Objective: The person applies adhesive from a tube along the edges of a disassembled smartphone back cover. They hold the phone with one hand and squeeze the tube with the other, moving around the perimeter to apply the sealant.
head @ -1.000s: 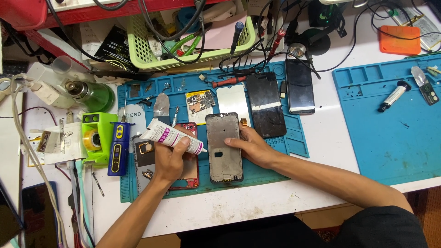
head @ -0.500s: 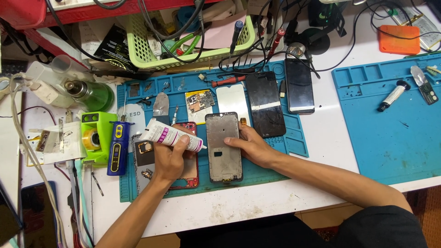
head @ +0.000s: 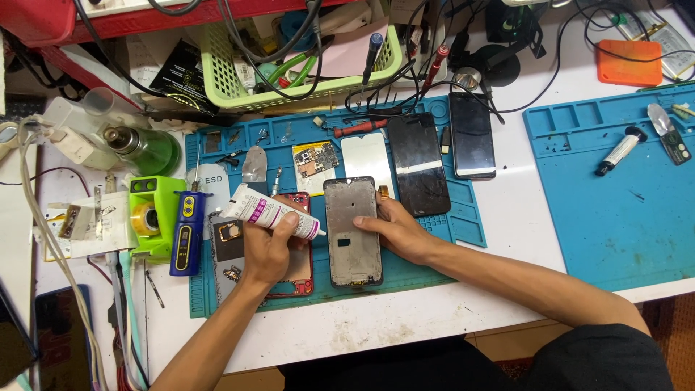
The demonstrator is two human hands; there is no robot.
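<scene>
Two bare hands at work over a blue repair mat on a white bench. L hand is wrapped around a white glue tube w/ purple print, fingers pressed round its body, nozzle end pointing right and just about at the left edge of the grey phone frame. That frame lies flat, upright lengthwise, mid-mat, nearest the person. R hand rests on the frame's right side, fingers laid flat and lightly spread on its surface, thumb along the edge; holding it down, not pinching. Under the L hand: a red phone shell, mostly covered, and just left of it a grey back cover. Further left, off the mat edge, a blue-yellow handheld tool touching a lime-green holder w/ a tape roll in it. Beyond the frame: small circuit board, white panel, black cracked screen, another dark phone, red-handled screwdriver. Far back: green basket full of cables, green bottle at left. Well apart to the right, a 2nd blue mat w/ a small white tube, and an orange block behind it.
</scene>
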